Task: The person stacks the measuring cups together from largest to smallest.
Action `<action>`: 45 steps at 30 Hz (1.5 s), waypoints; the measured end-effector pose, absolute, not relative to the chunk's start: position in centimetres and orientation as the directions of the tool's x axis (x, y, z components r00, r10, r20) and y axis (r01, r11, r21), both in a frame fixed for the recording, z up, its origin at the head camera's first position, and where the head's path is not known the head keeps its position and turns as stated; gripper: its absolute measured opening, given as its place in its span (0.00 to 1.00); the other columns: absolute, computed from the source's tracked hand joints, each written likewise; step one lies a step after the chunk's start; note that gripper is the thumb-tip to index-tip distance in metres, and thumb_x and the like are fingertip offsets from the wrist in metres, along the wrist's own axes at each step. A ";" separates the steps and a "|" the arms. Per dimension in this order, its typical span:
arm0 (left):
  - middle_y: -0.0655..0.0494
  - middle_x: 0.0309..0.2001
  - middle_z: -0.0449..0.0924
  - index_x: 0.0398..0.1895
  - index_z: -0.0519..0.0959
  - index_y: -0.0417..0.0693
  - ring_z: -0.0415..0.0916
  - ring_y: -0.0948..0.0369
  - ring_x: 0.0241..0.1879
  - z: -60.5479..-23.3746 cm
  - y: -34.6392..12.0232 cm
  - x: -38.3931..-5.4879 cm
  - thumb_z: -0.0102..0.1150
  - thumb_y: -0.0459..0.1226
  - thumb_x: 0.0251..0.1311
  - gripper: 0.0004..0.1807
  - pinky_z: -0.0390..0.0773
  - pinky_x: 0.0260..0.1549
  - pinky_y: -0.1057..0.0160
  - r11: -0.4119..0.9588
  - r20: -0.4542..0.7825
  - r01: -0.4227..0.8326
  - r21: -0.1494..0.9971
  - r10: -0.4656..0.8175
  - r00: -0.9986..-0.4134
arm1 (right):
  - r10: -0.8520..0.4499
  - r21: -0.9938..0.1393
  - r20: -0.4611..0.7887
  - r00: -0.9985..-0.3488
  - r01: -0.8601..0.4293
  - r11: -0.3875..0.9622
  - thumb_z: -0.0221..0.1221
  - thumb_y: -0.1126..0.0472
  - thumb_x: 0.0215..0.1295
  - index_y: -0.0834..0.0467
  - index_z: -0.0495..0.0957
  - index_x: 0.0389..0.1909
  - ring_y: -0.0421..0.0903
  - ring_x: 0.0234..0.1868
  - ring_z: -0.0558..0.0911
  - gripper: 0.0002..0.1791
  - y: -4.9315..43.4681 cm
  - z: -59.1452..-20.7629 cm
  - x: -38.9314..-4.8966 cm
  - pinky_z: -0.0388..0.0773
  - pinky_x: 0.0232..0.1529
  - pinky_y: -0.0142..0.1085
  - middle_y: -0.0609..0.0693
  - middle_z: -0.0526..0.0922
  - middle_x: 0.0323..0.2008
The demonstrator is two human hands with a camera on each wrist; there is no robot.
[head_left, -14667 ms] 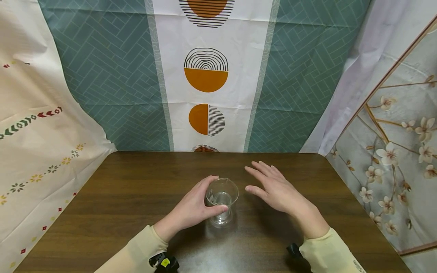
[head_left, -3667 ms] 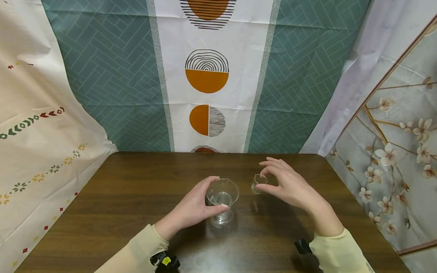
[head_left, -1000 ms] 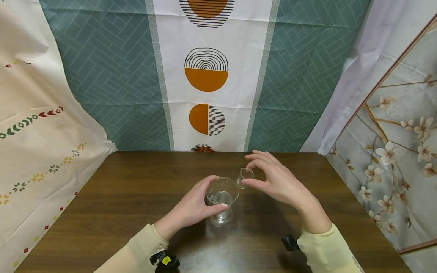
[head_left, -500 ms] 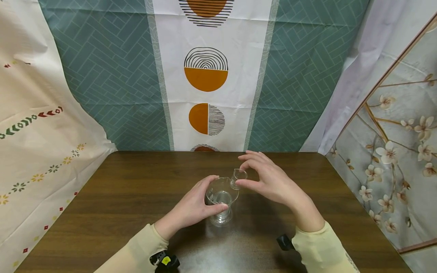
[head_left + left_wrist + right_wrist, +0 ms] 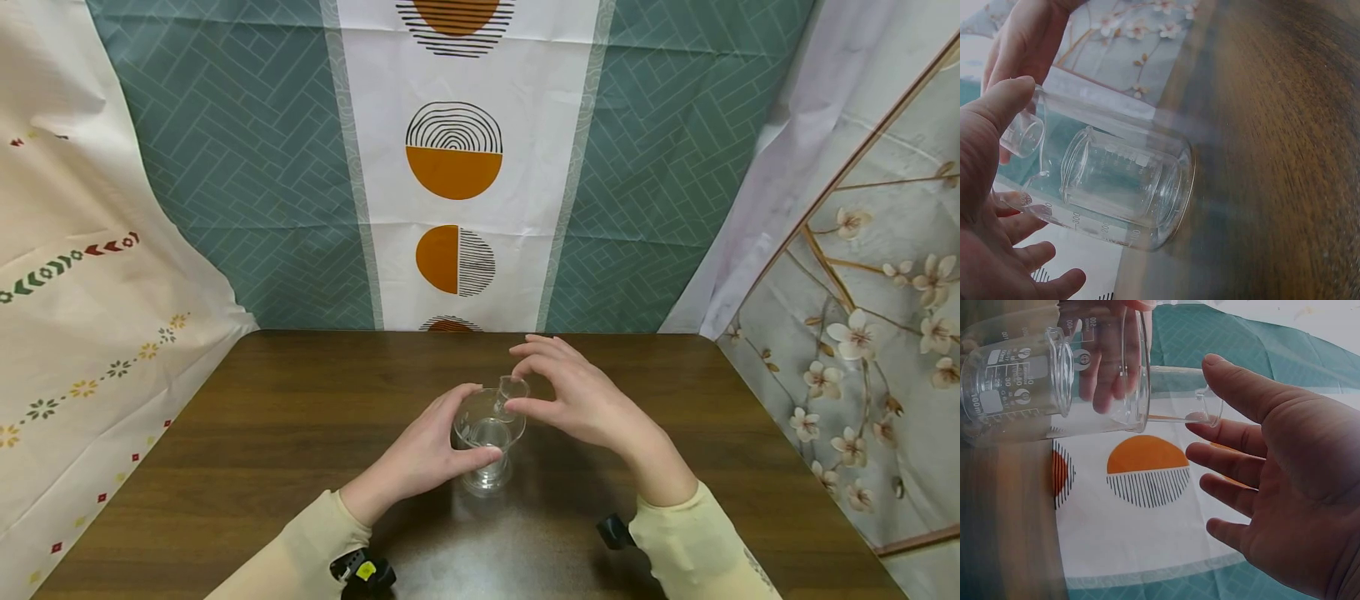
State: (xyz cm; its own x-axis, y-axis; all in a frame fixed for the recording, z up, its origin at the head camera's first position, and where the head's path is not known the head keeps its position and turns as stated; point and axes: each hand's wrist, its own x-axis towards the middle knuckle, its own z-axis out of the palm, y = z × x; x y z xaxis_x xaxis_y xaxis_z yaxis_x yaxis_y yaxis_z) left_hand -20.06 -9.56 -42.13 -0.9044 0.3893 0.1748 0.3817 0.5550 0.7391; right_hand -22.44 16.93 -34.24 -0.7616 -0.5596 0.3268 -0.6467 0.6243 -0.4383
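Note:
A large glass beaker [image 5: 486,485] stands upright on the table, and a smaller beaker [image 5: 1125,178] sits inside it. My left hand [image 5: 427,450] holds the large beaker near its rim, thumb on the near side and fingers round the far side. Between thumb and forefinger, my right hand [image 5: 581,400] pinches a very small glass beaker [image 5: 513,387] by its rim. That tiny beaker is upright over the right part of the large beaker's mouth. Its bottom is about level with the large rim in the left wrist view. White volume marks show on the glass in the right wrist view.
The dark wooden table [image 5: 300,433] ends in front of a green and white patterned cloth [image 5: 285,167]. A cream cloth [image 5: 112,333] hangs along the left, and a flowered cloth [image 5: 862,400] along the right.
My right hand was without anything in the oldest frame; later it holds the tiny beaker. Over the last second it has moved left, bringing that beaker over the large one. My left hand stays put.

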 end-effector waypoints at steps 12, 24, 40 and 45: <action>0.52 0.79 0.69 0.84 0.65 0.54 0.69 0.49 0.76 -42.2 -9.6 -20.1 0.79 0.62 0.61 0.53 0.74 0.70 0.37 0.561 0.173 0.381 0.735 0.388 -0.905 | -0.572 -0.437 0.305 -0.761 -0.646 0.626 0.78 0.46 0.67 0.48 0.86 0.48 0.55 0.82 0.66 0.16 16.3 -34.8 -22.5 0.69 0.76 0.57 0.48 0.78 0.73; 0.52 0.78 0.70 0.83 0.66 0.55 0.70 0.50 0.75 -42.2 -9.6 -20.0 0.80 0.61 0.61 0.52 0.75 0.69 0.37 0.562 0.171 0.379 0.735 0.388 -0.906 | -0.590 -0.421 0.264 -0.763 -0.642 0.641 0.77 0.44 0.69 0.50 0.87 0.49 0.54 0.83 0.64 0.18 15.9 -35.3 -22.5 0.69 0.76 0.58 0.48 0.78 0.74; 0.52 0.79 0.69 0.83 0.66 0.55 0.68 0.49 0.77 -42.2 -9.6 -20.0 0.79 0.62 0.61 0.52 0.72 0.71 0.36 0.567 0.172 0.380 0.731 0.386 -0.906 | -0.605 -0.425 0.223 -0.764 -0.635 0.645 0.77 0.44 0.69 0.48 0.87 0.51 0.56 0.85 0.61 0.18 15.5 -35.7 -22.5 0.59 0.81 0.62 0.49 0.77 0.75; 0.53 0.80 0.69 0.83 0.66 0.55 0.68 0.50 0.78 -42.3 -9.6 -20.0 0.79 0.62 0.61 0.52 0.72 0.71 0.36 0.568 0.167 0.378 0.731 0.387 -0.907 | -0.611 -0.418 0.220 -0.760 -0.640 0.645 0.77 0.45 0.69 0.49 0.87 0.51 0.57 0.85 0.61 0.18 15.5 -35.8 -22.5 0.59 0.81 0.62 0.50 0.77 0.75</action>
